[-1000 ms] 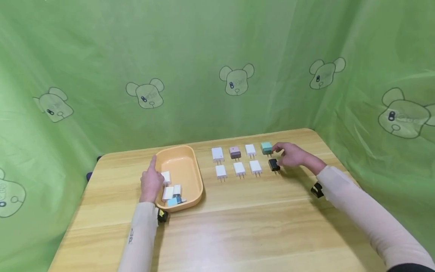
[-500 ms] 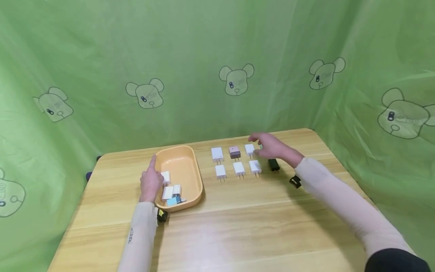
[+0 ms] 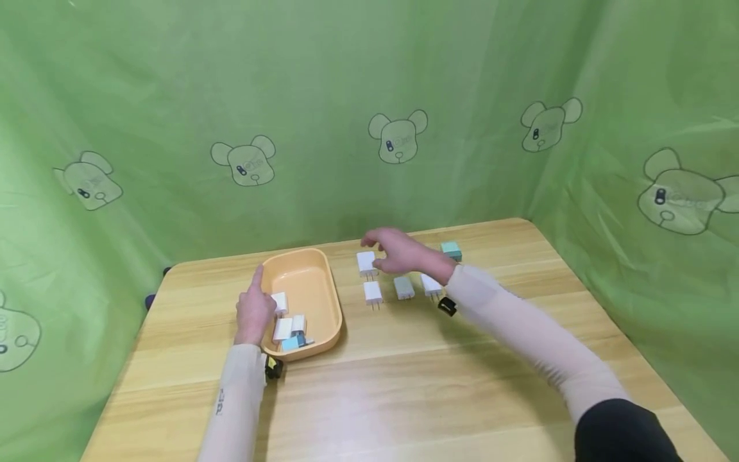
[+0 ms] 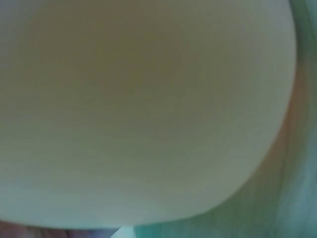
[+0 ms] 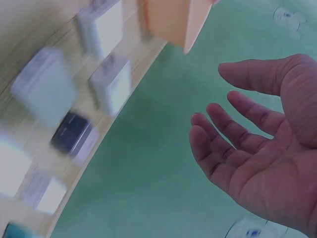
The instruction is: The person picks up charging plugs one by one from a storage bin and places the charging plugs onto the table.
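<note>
My left hand [image 3: 254,314] holds the left rim of an orange plastic tray [image 3: 333,289], index finger stretched along the edge. The tray's pale wall [image 4: 148,124] fills most of the left wrist view. Over the back row of plug chargers hovers my right hand [image 3: 401,251], its fingers loosely bent around empty air, as the right wrist view confirms. Its fingertips overlap a white charger [image 3: 365,262] in the head view. A dark-and-pink charger [image 5: 74,133] shows in the right wrist view but is hidden in the head view. A teal charger [image 3: 451,249] sits beyond the right wrist.
In front lie a white charger [image 3: 373,292], another white charger [image 3: 403,287] and a third white charger [image 3: 430,283] partly behind the sleeve. Inside the tray are several white chargers and a blue charger [image 3: 292,343]. A green curtain [image 3: 323,192] hangs behind the wooden table [image 3: 369,398].
My right hand has swept left along the back row, from the teal and black chargers to the leftmost white one. The black charger is now hidden behind the arm. The left hand stays put.
</note>
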